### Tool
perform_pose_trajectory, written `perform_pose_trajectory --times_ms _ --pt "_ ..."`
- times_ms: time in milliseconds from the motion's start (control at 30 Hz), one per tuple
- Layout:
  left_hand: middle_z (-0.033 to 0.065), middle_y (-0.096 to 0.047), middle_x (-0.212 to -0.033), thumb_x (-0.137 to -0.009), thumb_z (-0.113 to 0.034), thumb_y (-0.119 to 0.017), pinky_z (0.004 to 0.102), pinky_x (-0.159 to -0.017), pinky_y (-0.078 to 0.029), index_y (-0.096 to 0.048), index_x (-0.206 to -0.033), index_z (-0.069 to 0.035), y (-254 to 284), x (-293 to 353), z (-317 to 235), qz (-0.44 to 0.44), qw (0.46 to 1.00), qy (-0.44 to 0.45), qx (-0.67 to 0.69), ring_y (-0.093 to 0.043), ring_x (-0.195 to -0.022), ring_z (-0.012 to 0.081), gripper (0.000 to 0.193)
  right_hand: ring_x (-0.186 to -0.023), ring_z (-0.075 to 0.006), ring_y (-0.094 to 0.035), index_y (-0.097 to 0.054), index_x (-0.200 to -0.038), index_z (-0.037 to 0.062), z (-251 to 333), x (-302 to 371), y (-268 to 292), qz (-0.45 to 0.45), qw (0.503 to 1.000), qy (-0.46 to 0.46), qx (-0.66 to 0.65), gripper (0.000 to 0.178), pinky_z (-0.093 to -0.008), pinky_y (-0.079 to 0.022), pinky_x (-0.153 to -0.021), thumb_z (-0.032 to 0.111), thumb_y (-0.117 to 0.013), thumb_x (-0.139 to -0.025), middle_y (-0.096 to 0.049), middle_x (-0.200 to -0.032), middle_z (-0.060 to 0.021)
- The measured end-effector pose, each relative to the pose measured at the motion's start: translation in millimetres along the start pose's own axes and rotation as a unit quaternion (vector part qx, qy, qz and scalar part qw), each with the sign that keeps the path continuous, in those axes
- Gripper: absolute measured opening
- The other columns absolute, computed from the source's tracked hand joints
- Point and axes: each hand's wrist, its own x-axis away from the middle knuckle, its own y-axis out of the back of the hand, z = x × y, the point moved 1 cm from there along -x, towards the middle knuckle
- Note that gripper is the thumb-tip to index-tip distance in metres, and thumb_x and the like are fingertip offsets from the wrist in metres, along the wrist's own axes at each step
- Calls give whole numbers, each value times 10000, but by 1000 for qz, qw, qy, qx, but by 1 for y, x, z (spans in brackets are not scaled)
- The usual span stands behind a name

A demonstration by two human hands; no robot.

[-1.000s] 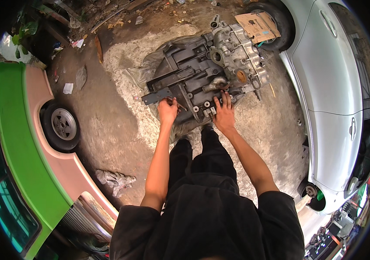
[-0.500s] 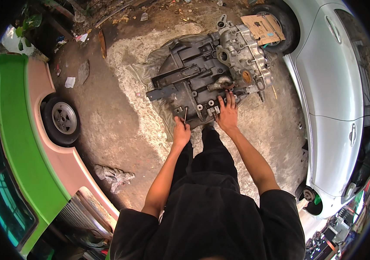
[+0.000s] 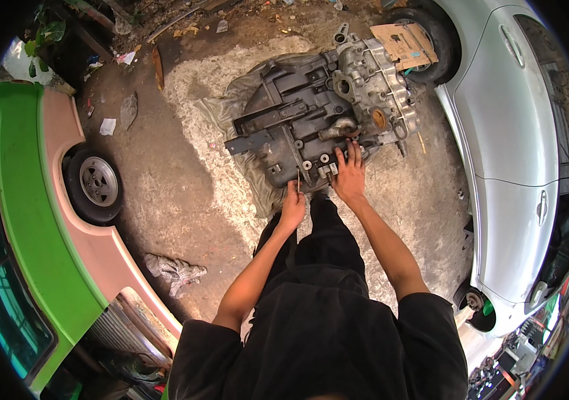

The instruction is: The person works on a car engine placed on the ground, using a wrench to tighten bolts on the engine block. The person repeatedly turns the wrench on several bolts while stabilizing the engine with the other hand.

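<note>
A dark metal engine block (image 3: 283,147) lies on its side on a grey-green cloth (image 3: 221,110), with a silver cast-metal part (image 3: 369,73) joined along its far right. My left hand (image 3: 293,203) is closed on a thin metal rod-like tool (image 3: 298,180), whose exact kind is too small to make out. The tool points away from me over the near edge of the block. My right hand (image 3: 350,179) rests with fingers stretched out on the block's near right part, beside a few round bolt holes (image 3: 324,159).
A green and pink vehicle (image 3: 64,193) with a wheel (image 3: 94,187) stands on the left. On the right is a silver car (image 3: 511,153), with cardboard (image 3: 404,45) leaning on its tyre. A crumpled rag (image 3: 175,272) and scraps of litter (image 3: 108,127) lie on the dirty floor.
My left hand has moved a little to the right with the thin tool, along the block's near edge. The right hand has stayed in place on the block.
</note>
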Motion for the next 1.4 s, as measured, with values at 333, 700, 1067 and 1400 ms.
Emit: perform_pose_trajectory --times_ms 333,700,1067,1400 --pt "318 -626 -1043 -977 -57 -474 472 -846 -480 -139 -1512 32 -11 17 -16 10 997 -61 -48 -638 -949 454 637 -1496 -373 -158 -397 -1460 146 -1 0 -1 1 1000 7 13 856 -533 -245 -1182 213 -809 -713 -231 -1574 -177" --pt "268 -575 -1103 -969 -61 -506 432 -874 -472 49 -1548 75 -15 19 -10 65 994 -45 -69 -582 -944 368 814 -1490 -401 -166 -375 -1455 134 3 0 5 7 999 9 32 842 -544 -330 -1120 210 -805 -735 -225 -1581 -183" --pt "323 -595 -1091 -966 -69 -522 448 -774 -492 52 -1517 137 -18 15 -7 74 989 -78 -104 -619 -889 393 822 -1505 -394 -136 -368 -1467 141 0 -1 -3 6 999 5 39 850 -551 -329 -1120 227 -805 -743 -200 -1600 -183" --pt "223 -654 -723 -950 -44 -549 436 -607 -501 -517 -1042 78 48 3 -97 -131 987 -94 0 -685 -674 364 156 -1496 -396 -153 -380 -1461 136 1 1 3 6 1000 7 29 834 -546 -306 -1137 200 -787 -736 -214 -1586 -191"
